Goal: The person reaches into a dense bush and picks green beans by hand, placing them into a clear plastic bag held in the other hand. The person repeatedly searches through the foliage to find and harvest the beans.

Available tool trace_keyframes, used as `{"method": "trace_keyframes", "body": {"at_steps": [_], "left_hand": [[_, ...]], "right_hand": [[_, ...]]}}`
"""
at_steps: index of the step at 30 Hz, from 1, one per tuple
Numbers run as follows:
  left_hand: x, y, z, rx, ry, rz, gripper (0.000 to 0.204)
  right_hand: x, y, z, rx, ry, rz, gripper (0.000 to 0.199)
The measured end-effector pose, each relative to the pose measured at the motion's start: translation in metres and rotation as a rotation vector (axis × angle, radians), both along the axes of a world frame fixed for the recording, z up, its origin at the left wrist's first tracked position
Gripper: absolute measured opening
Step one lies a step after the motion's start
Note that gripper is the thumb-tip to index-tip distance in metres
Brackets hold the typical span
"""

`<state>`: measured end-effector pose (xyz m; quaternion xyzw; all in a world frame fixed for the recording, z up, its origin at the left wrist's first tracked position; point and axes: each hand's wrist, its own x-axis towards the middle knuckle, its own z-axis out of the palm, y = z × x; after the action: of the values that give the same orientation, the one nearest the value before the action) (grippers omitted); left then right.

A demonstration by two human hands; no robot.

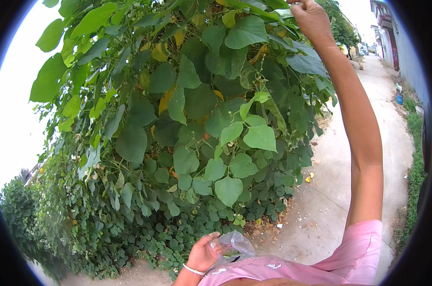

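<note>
A tall, dense wall of leafy vines (199,105) fills the middle and left, with broad green leaves and a few yellow ones among them. My right hand (313,24) is raised high at its upper right edge, beside the top leaves. Its fingers are bent together, but the frame's upper edge cuts them off, so whatever they grip is hidden. Low in front of my pink shirt, my left hand (202,253) has its fingers curled around the rim of a clear plastic bag (238,244). What the bag contains is unclear.
A pale concrete lane (373,95) runs away on the right, beside a grey wall (409,52) and a grass strip (416,157). A blue container (399,98) stands by that wall. Dry leaves and yellow bits (310,178) litter the ground near the vines.
</note>
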<state>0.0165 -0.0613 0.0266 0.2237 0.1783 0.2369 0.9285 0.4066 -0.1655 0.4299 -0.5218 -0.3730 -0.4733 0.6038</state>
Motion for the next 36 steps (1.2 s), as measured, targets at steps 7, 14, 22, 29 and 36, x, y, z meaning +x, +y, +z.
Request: {"method": "trace_keyframes", "body": {"at_steps": [7, 14, 22, 29, 36], "left_hand": [[-0.019, -0.006, 0.005, 0.020, -0.055, 0.059, 0.025], [-0.009, -0.006, 0.034, 0.093, -0.140, -0.058, 0.027], [-0.025, -0.017, 0.030, 0.066, -0.187, -0.020, 0.029], [-0.028, -0.008, 0.017, 0.014, -0.186, -0.048, 0.025], [-0.050, -0.008, 0.010, 0.001, -0.212, 0.100, 0.025]], "right_hand": [[-0.113, -0.035, -0.164, -0.032, 0.000, 0.596, 0.015], [-0.212, 0.011, -0.371, -0.902, -0.479, 0.448, 0.031], [-0.257, 0.055, -0.489, -1.311, -0.246, 0.766, 0.029], [-0.231, 0.063, -0.534, -1.908, -0.338, 0.671, 0.034], [-0.240, 0.069, -0.451, -1.915, -0.329, 0.697, 0.032]]}}
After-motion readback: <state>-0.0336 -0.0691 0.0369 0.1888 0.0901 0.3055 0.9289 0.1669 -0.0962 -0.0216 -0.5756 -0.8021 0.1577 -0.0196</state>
